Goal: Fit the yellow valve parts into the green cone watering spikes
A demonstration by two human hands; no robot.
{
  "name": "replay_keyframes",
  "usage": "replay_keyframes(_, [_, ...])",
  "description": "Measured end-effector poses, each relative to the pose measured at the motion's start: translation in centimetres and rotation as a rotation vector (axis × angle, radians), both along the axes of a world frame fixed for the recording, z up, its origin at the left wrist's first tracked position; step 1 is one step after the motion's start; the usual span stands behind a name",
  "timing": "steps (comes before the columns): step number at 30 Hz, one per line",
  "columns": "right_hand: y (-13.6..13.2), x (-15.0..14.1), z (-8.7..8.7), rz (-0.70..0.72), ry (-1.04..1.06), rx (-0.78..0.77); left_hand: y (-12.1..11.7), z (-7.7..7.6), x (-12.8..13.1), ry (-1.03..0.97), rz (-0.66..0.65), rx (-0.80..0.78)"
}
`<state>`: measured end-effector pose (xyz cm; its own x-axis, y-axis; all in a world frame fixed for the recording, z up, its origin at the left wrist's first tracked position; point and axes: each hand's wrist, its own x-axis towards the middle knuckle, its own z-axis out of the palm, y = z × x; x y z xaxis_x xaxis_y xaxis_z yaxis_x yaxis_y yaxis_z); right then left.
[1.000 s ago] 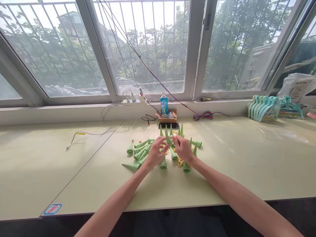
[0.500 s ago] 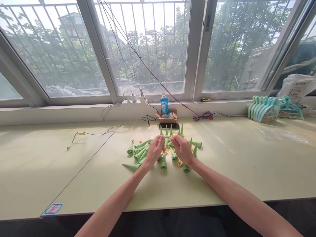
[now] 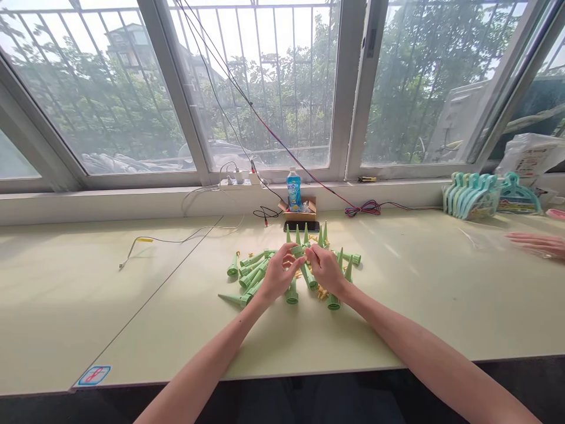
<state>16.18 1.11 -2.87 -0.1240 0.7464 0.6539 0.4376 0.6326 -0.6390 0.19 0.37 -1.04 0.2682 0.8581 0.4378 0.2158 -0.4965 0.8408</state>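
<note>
Worktable beneath a barred window: a pale-green tabletop [image 3: 176,330] runs along the sill, with a blue-labelled bottle [image 3: 293,189] and a black smartphone [image 3: 302,226] beyond the work. At the centre, the left hand [image 3: 278,271] grips a green plastic spike [image 3: 297,251] by its ribbed collar, between thumb and fingers. The right hand [image 3: 326,270] is curled in from the other side, fingertips just beside that collar; whether they pinch one of the small yellow pieces [image 3: 323,292], I cannot tell from where I stand, the knuckles being in the way. The step in hand appears to be two-handed work at the collar end; the next move would call for a steady left hold and fine right-hand fingertip placement. Loose spikes [image 3: 251,275] lie near the left wrist (another person's hand [image 3: 538,242] rests at far right).
</note>
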Motion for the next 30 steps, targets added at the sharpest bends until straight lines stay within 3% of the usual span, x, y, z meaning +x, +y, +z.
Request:
replay_keyframes(7, [-0.1, -0.2, 0.0, -0.025, -0.018, 0.007, -0.3, 0.0, 0.0, 0.071, 0.056, 0.096])
replay_keyframes(19, [-0.8, -0.1, 0.8, -0.087, 0.025, 0.085, 0.0, 0.6, 0.1, -0.149, 0.141, -0.091])
replay_keyframes(25, [-0.9, -0.1, 1.0, -0.014, -0.031, 0.17, -0.6, 1.6, 0.1, -0.23, -0.033, -0.349])
replay_keyframes(30, [-1.0, -0.2, 1.0, 0.035, -0.074, 0.192, -0.5, 1.5, 0.1, -0.268, -0.091, -0.429])
